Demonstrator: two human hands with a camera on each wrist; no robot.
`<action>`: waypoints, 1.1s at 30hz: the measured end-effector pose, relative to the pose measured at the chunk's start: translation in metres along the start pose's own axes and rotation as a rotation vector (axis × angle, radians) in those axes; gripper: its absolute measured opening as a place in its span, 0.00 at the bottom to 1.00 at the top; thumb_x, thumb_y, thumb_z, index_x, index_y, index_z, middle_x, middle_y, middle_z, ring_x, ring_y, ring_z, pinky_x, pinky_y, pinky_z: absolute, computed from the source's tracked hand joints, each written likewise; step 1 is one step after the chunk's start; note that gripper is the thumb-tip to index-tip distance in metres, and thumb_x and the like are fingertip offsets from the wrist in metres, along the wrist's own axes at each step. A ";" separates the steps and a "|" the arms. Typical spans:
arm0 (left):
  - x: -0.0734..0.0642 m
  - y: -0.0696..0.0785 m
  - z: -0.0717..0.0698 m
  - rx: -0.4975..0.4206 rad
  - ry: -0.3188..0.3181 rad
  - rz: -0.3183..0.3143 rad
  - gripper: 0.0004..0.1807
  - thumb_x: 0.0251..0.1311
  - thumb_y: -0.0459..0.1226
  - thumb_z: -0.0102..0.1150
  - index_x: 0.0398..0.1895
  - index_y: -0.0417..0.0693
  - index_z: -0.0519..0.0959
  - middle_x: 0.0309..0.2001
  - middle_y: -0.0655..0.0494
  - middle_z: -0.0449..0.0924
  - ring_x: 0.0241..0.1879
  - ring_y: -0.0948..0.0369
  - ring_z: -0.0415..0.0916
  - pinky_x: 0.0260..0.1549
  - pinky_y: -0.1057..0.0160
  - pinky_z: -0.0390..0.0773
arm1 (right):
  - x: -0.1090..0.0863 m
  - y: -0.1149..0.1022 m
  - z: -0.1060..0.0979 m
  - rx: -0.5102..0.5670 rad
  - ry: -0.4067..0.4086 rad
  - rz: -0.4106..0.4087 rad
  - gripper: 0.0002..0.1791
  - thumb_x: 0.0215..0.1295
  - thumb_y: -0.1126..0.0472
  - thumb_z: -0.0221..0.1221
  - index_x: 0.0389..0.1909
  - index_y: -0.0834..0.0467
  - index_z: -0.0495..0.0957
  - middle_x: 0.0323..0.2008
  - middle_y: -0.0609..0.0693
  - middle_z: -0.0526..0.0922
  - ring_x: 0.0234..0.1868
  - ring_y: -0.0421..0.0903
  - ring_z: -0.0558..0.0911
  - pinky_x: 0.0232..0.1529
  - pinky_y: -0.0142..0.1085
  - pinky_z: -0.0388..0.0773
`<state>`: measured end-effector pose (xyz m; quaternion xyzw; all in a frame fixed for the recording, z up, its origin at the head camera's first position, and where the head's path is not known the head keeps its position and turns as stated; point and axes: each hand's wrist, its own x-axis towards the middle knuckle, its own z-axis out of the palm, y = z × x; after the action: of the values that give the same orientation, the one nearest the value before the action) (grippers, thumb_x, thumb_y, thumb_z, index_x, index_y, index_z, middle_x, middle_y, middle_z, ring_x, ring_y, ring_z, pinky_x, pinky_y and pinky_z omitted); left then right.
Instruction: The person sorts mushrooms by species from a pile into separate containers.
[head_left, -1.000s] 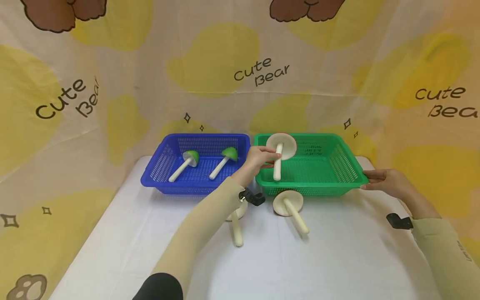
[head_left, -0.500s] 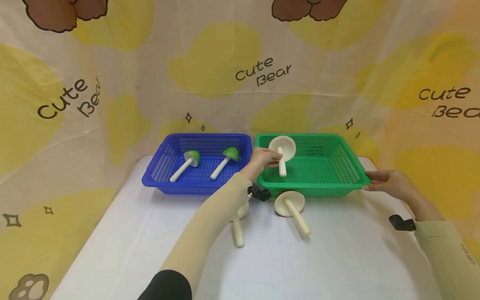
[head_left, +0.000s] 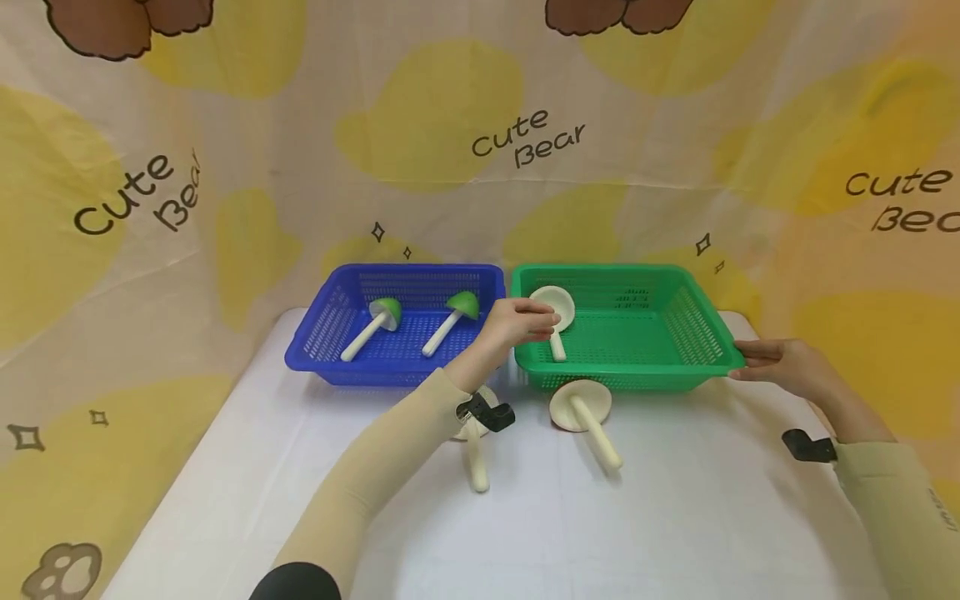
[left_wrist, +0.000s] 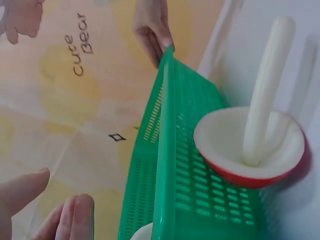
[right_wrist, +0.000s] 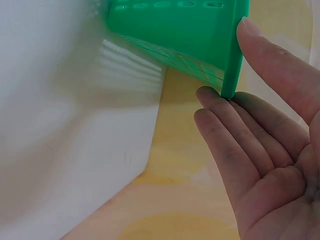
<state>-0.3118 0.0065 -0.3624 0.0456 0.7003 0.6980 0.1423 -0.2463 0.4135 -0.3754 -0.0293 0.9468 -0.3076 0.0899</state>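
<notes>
My left hand (head_left: pixel 517 323) is over the near left corner of the green basket (head_left: pixel 637 371). In the left wrist view its thumb and fingers stand apart with nothing between them. Just beyond the fingertips, a toy mushroom (head_left: pixel 561 302) lies in the basket, its pale underside and white stem showing. At the basket's right side, my right hand (head_left: pixel 783 368) holds the rim, thumb on one side and fingers beneath. A toy mushroom (head_left: pixel 583 407) with a red cap (left_wrist: pixel 250 177) rests stem outward against the basket's front. Partly hidden by my left wrist is another white-stemmed mushroom (head_left: pixel 477 462).
A blue basket (head_left: pixel 300 362) stands directly left of the green one. Inside it lie two mushrooms with green caps, one to the left (head_left: pixel 387 310) and one to the right (head_left: pixel 463 305). Both baskets stand on a white-covered table (head_left: pixel 660 517), before a patterned cloth (head_left: pixel 427 117).
The left hand lowered the mushroom into the green basket's left side, let it go and drew back slightly left. The right hand stays on the basket's rim.
</notes>
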 end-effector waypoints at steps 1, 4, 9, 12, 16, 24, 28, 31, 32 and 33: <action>-0.005 -0.001 -0.003 -0.012 -0.013 -0.001 0.15 0.53 0.35 0.68 0.45 0.39 0.81 0.42 0.46 0.83 0.46 0.49 0.82 0.44 0.61 0.83 | 0.000 0.000 0.000 0.001 -0.001 0.000 0.45 0.59 0.41 0.62 0.68 0.66 0.60 0.58 0.68 0.73 0.62 0.71 0.66 0.55 0.65 0.66; -0.018 -0.005 -0.009 -0.014 -0.049 -0.001 0.17 0.54 0.35 0.67 0.46 0.38 0.80 0.43 0.45 0.83 0.48 0.47 0.81 0.43 0.62 0.83 | 0.000 0.000 -0.001 0.005 0.004 -0.002 0.44 0.59 0.42 0.62 0.68 0.66 0.60 0.58 0.68 0.73 0.62 0.71 0.66 0.55 0.65 0.66; -0.041 -0.017 -0.021 0.013 -0.065 0.011 0.18 0.53 0.35 0.67 0.48 0.37 0.79 0.42 0.45 0.84 0.48 0.46 0.81 0.44 0.61 0.83 | 0.000 0.000 -0.001 0.008 0.005 -0.003 0.44 0.59 0.42 0.62 0.67 0.66 0.61 0.56 0.67 0.75 0.62 0.71 0.65 0.54 0.65 0.67; -0.056 -0.026 -0.031 0.039 -0.056 0.025 0.19 0.53 0.35 0.68 0.47 0.36 0.79 0.42 0.45 0.84 0.45 0.47 0.82 0.46 0.57 0.83 | 0.000 -0.001 0.000 0.012 -0.001 0.001 0.44 0.59 0.42 0.62 0.67 0.66 0.61 0.55 0.67 0.76 0.63 0.71 0.64 0.54 0.65 0.67; -0.074 -0.043 -0.045 0.101 -0.041 0.027 0.20 0.52 0.37 0.69 0.47 0.36 0.79 0.40 0.47 0.84 0.37 0.57 0.83 0.46 0.54 0.82 | 0.000 -0.001 0.001 0.021 -0.001 0.006 0.44 0.59 0.42 0.62 0.68 0.66 0.61 0.56 0.66 0.76 0.63 0.71 0.64 0.55 0.65 0.66; -0.111 -0.084 -0.072 0.165 0.003 -0.028 0.19 0.53 0.38 0.68 0.46 0.36 0.80 0.40 0.46 0.85 0.40 0.51 0.83 0.41 0.57 0.84 | 0.000 -0.003 0.001 0.021 -0.008 0.013 0.45 0.59 0.42 0.62 0.68 0.66 0.60 0.57 0.66 0.74 0.64 0.72 0.62 0.55 0.65 0.66; -0.123 -0.103 -0.083 0.203 0.033 -0.052 0.20 0.52 0.39 0.69 0.45 0.35 0.81 0.37 0.46 0.85 0.35 0.57 0.84 0.39 0.58 0.84 | 0.001 0.000 0.000 -0.002 -0.013 0.011 0.45 0.59 0.41 0.61 0.68 0.66 0.60 0.58 0.67 0.73 0.64 0.73 0.61 0.54 0.65 0.66; -0.129 -0.110 -0.090 0.234 0.069 -0.053 0.19 0.52 0.38 0.69 0.43 0.35 0.81 0.35 0.46 0.85 0.35 0.54 0.84 0.38 0.58 0.84 | 0.001 0.002 -0.001 -0.003 -0.015 0.014 0.45 0.59 0.41 0.61 0.68 0.66 0.60 0.58 0.66 0.73 0.64 0.73 0.60 0.54 0.65 0.66; -0.131 -0.112 -0.091 0.242 0.081 -0.055 0.18 0.52 0.38 0.69 0.43 0.35 0.81 0.35 0.46 0.85 0.34 0.53 0.84 0.37 0.57 0.84 | 0.002 0.002 -0.001 -0.001 -0.016 0.014 0.45 0.59 0.41 0.61 0.68 0.65 0.60 0.57 0.66 0.74 0.64 0.73 0.60 0.53 0.65 0.66; -0.133 -0.114 -0.093 0.244 0.091 -0.059 0.18 0.52 0.38 0.69 0.42 0.34 0.81 0.34 0.46 0.85 0.34 0.52 0.84 0.37 0.57 0.84 | 0.002 0.002 -0.001 0.004 -0.017 0.015 0.45 0.59 0.41 0.62 0.68 0.66 0.60 0.57 0.66 0.74 0.64 0.73 0.60 0.54 0.65 0.66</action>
<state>-0.1938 -0.1206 -0.4589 0.0101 0.7870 0.6043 0.1243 -0.2485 0.4154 -0.3759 -0.0245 0.9456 -0.3085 0.1002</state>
